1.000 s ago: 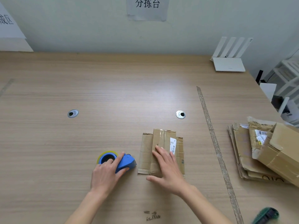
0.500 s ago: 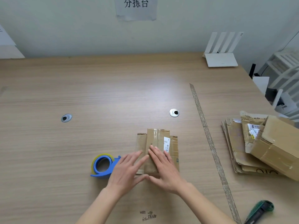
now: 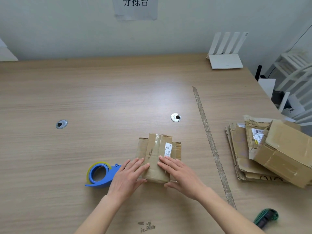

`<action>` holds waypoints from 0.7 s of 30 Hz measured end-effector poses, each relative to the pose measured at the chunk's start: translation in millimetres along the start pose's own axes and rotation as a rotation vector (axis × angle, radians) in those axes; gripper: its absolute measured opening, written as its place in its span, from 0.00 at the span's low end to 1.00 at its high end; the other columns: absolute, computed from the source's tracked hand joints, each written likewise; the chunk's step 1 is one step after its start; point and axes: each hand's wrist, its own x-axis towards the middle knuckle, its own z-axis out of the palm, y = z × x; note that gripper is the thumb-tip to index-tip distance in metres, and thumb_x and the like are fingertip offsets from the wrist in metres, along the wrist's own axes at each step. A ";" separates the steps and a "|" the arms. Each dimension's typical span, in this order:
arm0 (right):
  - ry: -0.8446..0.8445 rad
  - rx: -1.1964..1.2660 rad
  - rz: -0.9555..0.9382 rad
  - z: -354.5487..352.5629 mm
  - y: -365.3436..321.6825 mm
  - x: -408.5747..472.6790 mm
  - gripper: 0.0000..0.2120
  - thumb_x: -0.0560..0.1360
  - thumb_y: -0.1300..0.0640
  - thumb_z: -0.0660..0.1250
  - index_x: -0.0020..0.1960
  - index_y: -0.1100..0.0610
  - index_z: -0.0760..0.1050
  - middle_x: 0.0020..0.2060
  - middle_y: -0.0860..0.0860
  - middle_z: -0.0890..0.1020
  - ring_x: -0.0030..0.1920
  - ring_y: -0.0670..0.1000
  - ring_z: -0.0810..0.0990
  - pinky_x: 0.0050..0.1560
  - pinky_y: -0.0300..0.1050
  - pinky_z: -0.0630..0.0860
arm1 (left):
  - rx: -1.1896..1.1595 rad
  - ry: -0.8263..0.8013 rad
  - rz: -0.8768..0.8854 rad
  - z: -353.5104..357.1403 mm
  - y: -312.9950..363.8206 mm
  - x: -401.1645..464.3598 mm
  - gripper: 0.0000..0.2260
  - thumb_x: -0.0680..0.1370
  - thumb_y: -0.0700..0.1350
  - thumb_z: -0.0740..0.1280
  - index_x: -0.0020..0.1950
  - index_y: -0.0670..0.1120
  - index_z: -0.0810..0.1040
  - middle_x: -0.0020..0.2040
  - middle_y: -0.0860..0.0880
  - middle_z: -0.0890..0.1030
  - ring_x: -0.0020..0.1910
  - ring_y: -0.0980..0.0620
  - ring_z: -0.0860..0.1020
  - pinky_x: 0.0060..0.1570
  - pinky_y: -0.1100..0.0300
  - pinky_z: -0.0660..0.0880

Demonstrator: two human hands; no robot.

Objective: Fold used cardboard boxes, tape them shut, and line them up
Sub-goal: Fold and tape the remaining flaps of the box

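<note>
On the table (image 3: 84, 98), a flattened box (image 3: 157, 154) is pressed just right of the tape dispenser (image 3: 101, 174). It is touched by the left hand (image 3: 128, 176) and right hand (image 3: 180, 174), fingers straight, nothing grasped. Folding appears under way; next, its sides likely need raising.

Both forearms bare, no sleeves, rings or watch.
</note>
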 end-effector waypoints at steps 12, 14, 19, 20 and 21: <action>0.094 -0.056 -0.054 -15.2 13.6 18.4 0.38 0.64 0.32 0.75 0.69 0.45 0.71 0.70 0.42 0.72 0.65 0.49 0.72 0.56 0.48 0.78 | 0.009 -0.050 -0.043 -10.3 0.3 14.0 0.36 0.63 0.52 0.83 0.69 0.60 0.74 0.65 0.55 0.79 0.64 0.53 0.78 0.67 0.57 0.65; 0.118 -0.098 -0.066 -16.3 12.6 23.0 0.38 0.61 0.30 0.75 0.66 0.46 0.73 0.65 0.43 0.74 0.59 0.49 0.74 0.51 0.47 0.79 | 0.016 -0.050 -0.061 -12.8 0.8 16.1 0.37 0.64 0.52 0.82 0.70 0.62 0.72 0.65 0.56 0.79 0.65 0.54 0.77 0.66 0.56 0.71; 0.316 -0.182 0.058 -8.3 -2.0 25.3 0.39 0.55 0.24 0.72 0.56 0.48 0.75 0.52 0.44 0.77 0.47 0.49 0.74 0.42 0.45 0.78 | -0.020 0.041 -0.135 -16.6 16.9 21.9 0.35 0.67 0.43 0.78 0.72 0.59 0.72 0.70 0.49 0.76 0.65 0.49 0.76 0.65 0.51 0.73; 0.354 -0.171 0.126 -4.9 -7.7 25.5 0.38 0.55 0.25 0.73 0.55 0.49 0.76 0.50 0.45 0.77 0.46 0.50 0.74 0.42 0.46 0.77 | -0.042 0.057 -0.144 -16.2 21.2 22.2 0.34 0.69 0.42 0.76 0.73 0.59 0.71 0.71 0.49 0.75 0.67 0.49 0.75 0.66 0.52 0.72; 0.381 -0.152 0.184 -2.2 -13.6 26.1 0.38 0.56 0.25 0.72 0.54 0.50 0.76 0.49 0.46 0.76 0.46 0.50 0.74 0.43 0.45 0.77 | -0.065 0.071 -0.147 -15.7 25.0 22.3 0.33 0.71 0.41 0.73 0.74 0.58 0.69 0.72 0.49 0.73 0.68 0.49 0.74 0.67 0.53 0.71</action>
